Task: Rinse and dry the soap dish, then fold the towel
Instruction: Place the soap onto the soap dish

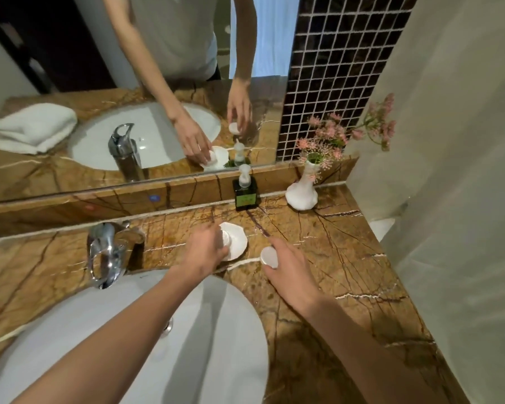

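A white shell-shaped soap dish (237, 240) lies on the brown marble counter (333, 258), just right of the tap. My left hand (207, 249) reaches over its left side, fingers closed on a small round white soap (225, 237) in the dish. My right hand (286, 266) rests on the counter to the right of the dish, holding another round white soap (269, 256). A folded white towel (34, 128) shows only as a reflection in the mirror, at the far left.
A chrome tap (105, 252) stands behind the white basin (134, 330). A dark soap dispenser (245, 191) and a white vase with pink flowers (301, 193) stand against the back ledge. The wall closes in on the right.
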Tool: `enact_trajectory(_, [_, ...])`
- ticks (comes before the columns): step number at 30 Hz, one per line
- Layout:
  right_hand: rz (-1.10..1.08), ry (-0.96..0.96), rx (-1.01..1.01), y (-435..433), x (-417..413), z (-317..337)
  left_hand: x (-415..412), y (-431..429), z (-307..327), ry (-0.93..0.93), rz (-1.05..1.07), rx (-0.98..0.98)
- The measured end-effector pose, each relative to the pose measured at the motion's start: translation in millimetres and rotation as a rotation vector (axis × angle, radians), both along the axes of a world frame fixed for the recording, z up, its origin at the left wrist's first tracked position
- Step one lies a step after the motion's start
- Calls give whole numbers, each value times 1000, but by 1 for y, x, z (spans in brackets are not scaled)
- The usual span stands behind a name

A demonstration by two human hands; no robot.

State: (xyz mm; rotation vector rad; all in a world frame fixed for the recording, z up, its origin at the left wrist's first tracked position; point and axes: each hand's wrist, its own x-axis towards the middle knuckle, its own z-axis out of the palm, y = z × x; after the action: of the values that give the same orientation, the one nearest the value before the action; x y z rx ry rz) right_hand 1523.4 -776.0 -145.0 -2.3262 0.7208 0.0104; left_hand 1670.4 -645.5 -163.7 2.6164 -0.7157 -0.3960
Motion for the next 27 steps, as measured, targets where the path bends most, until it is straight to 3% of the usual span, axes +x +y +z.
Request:
enact_trajectory(16, [68,-13,-53,11,35,-7,-3,-8,-14,-101,-123,-51])
enact_trajectory(27, [223,-102,-170,23,72,-18,1,19,-23,-159,-73,-86])
